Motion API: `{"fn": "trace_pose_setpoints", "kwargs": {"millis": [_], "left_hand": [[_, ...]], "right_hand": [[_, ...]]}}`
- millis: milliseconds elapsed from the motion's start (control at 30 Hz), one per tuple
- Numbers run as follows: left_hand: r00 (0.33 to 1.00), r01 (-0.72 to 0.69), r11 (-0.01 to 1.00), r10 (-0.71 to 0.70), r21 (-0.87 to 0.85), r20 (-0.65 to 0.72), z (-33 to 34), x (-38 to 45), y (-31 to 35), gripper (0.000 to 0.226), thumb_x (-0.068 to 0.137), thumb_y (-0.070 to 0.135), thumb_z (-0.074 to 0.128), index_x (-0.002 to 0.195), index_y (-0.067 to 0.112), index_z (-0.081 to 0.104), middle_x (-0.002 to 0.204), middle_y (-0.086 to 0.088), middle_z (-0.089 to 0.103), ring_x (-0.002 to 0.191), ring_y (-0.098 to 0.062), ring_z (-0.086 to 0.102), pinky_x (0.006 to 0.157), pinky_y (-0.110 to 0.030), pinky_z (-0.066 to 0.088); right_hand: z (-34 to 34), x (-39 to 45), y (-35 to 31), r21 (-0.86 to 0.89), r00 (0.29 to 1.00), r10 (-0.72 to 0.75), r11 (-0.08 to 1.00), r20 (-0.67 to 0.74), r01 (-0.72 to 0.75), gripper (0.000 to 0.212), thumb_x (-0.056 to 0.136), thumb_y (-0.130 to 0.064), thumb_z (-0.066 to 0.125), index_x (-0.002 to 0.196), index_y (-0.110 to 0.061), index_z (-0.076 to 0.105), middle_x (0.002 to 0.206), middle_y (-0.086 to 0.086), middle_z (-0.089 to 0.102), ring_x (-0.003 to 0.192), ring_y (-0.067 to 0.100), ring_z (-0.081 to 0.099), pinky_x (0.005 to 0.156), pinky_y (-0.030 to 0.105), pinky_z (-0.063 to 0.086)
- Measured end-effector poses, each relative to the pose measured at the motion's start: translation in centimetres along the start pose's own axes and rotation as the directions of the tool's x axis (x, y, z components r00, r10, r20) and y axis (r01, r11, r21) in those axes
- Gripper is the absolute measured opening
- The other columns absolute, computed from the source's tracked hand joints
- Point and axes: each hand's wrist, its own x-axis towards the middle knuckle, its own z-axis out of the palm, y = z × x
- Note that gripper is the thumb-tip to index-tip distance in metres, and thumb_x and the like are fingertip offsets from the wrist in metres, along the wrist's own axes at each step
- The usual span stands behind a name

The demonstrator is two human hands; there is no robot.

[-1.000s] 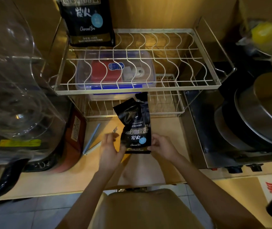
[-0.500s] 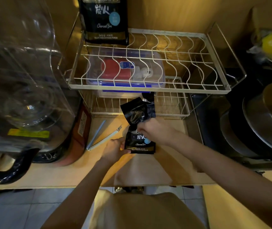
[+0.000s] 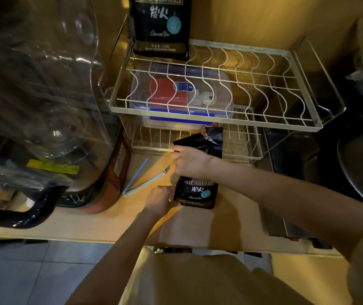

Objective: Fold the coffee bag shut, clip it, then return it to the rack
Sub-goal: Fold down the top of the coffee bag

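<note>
A small black coffee bag (image 3: 196, 193) stands on the wooden counter (image 3: 88, 225) in front of the wire rack (image 3: 215, 119). My left hand (image 3: 161, 199) grips its lower left corner. My right hand (image 3: 190, 160) clutches the bag's crumpled upper part, whose open top sticks up behind the fingers. A pale blue bag clip (image 3: 142, 180), opened in a V, lies on the counter just left of the bag. A second, larger black coffee bag (image 3: 160, 27) stands upright on the rack's top tier at the back left.
A lidded plastic box (image 3: 182, 95) with red contents sits under the rack's top tier. A big clear blender jug (image 3: 35, 89) with a black handle fills the left. Metal pans (image 3: 361, 164) crowd the right. The counter's front edge runs below my arms.
My right hand went from the bag's lower right corner up to its top and closed on it. My left hand slid down to the lower left corner. The camera came closer.
</note>
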Motion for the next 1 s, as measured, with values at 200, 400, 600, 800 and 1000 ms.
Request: {"fn": "trace_pose_setpoints", "kwargs": {"millis": [200, 400, 600, 800, 1000], "left_hand": [[1.000, -0.020, 0.995, 0.018, 0.101, 0.022, 0.1, 0.1, 0.5, 0.021, 0.076, 0.029, 0.065, 0.084, 0.012, 0.057, 0.090, -0.011, 0.068, 0.086, -0.030, 0.060, 0.075, -0.040, 0.050], [0.997, -0.065, 0.994, 0.069, 0.091, -0.044, 1.6, -0.9, 0.6, 0.016, 0.083, 0.023, 0.057, 0.092, 0.011, 0.055, 0.093, -0.014, 0.067, 0.086, -0.031, 0.061, 0.075, -0.039, 0.049], [0.991, -0.128, 0.965, 0.136, 0.229, -0.019, 1.5, -0.9, 1.1, 0.022, 0.086, 0.029, 0.052, 0.101, 0.013, 0.054, 0.103, -0.010, 0.066, 0.095, -0.028, 0.059, 0.089, -0.037, 0.045], [0.977, -0.172, 0.906, 0.208, 0.386, -0.055, 1.0, -1.3, 3.2, 0.022, 0.091, 0.025, 0.044, 0.106, 0.010, 0.048, 0.111, -0.013, 0.062, 0.102, -0.030, 0.056, 0.094, -0.035, 0.037], [0.978, -0.182, 0.905, 0.206, 0.385, -0.022, 1.3, -1.8, 3.1, 0.023, 0.092, 0.021, 0.039, 0.109, 0.007, 0.046, 0.114, -0.015, 0.059, 0.103, -0.032, 0.054, 0.092, -0.036, 0.037]], "right_hand": [[0.6, -0.4, 0.7, 0.036, 0.999, 0.036, 0.999, -0.018, -0.036, 0.012, 0.082, -0.007, 0.058, 0.090, -0.010, 0.067, 0.102, 0.004, 0.069, 0.113, 0.024, 0.048, 0.106, 0.040, 0.033], [-0.1, -2.9, 1.8, 0.513, 0.931, 0.293, 0.846, -0.216, -0.147, 0.009, 0.073, -0.006, 0.058, 0.076, -0.008, 0.067, 0.092, 0.005, 0.067, 0.105, 0.025, 0.049, 0.101, 0.038, 0.032], [-0.4, -3.6, 1.8, 0.200, 0.950, 0.199, 0.968, -0.241, -0.152, 0.007, 0.071, -0.011, 0.066, 0.066, -0.015, 0.068, 0.068, -0.002, 0.067, 0.087, 0.022, 0.053, 0.094, 0.035, 0.031], [0.2, -5.8, 3.2, 0.091, 0.981, 0.194, 0.977, -0.013, -0.192, 0.008, 0.077, -0.017, 0.063, 0.075, -0.023, 0.068, 0.075, -0.009, 0.068, 0.096, 0.020, 0.050, 0.099, 0.038, 0.040], [-0.1, -7.1, 2.2, 0.215, 0.962, 0.237, 0.955, -0.137, -0.204, 0.008, 0.071, -0.016, 0.062, 0.068, -0.020, 0.068, 0.065, -0.005, 0.066, 0.085, 0.021, 0.052, 0.093, 0.040, 0.037]]}}
